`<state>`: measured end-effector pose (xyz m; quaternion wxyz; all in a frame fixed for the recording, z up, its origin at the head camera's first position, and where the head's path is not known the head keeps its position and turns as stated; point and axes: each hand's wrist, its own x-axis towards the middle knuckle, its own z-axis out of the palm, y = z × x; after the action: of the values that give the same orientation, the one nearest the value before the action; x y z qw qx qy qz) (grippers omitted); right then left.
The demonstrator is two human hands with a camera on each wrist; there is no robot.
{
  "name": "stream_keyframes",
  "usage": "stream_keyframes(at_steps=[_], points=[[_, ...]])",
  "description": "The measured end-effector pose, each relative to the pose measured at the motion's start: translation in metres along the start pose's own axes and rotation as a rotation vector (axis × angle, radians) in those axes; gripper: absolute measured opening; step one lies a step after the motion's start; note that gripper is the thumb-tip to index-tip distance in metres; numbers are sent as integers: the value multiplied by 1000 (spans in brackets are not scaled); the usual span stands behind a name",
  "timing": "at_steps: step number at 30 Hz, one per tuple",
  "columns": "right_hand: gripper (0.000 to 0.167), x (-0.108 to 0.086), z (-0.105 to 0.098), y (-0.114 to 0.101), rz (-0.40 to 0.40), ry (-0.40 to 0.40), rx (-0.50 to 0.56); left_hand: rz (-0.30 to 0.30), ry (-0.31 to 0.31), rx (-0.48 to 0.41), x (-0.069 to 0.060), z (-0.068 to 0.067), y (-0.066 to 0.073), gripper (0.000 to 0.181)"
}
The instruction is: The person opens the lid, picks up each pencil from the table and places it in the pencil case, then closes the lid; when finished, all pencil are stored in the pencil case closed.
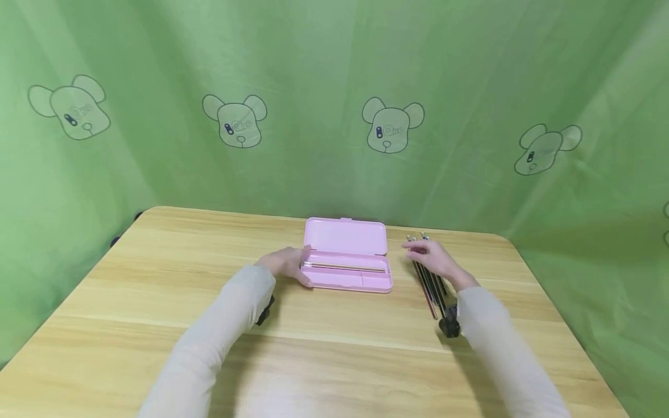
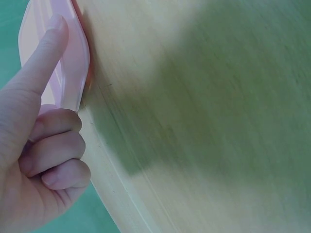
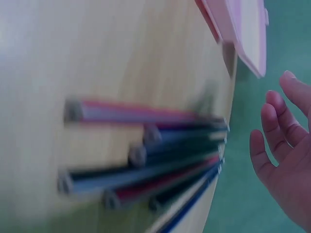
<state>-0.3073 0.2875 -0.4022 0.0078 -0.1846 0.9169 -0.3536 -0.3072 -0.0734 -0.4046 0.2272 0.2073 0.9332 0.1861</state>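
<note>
A pink pencil case lies with its lid raised at the back middle of the table; one or more pencils lie in its long compartment. My left hand grips the left end of the case, and in the left wrist view the thumb of this hand lies over the case. My right hand is above the far ends of several dark and red pencils right of the case. In the right wrist view, this hand holds nothing, its fingers loosely bent beside the pencils.
The wooden table has its back edge just behind the case and the pencils. A green curtain with bear-head outlines hangs behind and at both sides. Dark wrist devices show under both forearms.
</note>
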Motion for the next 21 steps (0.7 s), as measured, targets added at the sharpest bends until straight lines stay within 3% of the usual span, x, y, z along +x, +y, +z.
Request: stream_keyframes(at_steps=[6,14,21], points=[[38,-13,-21,8,72,0,20,15,4,3,1,0,-1,105],[41,-26,-40,21,129,4,-57,13,-5,12,-1,-1,1,104],[48,-37,-47,30,179,-73,-60,11,2,16,0,0,1,106]])
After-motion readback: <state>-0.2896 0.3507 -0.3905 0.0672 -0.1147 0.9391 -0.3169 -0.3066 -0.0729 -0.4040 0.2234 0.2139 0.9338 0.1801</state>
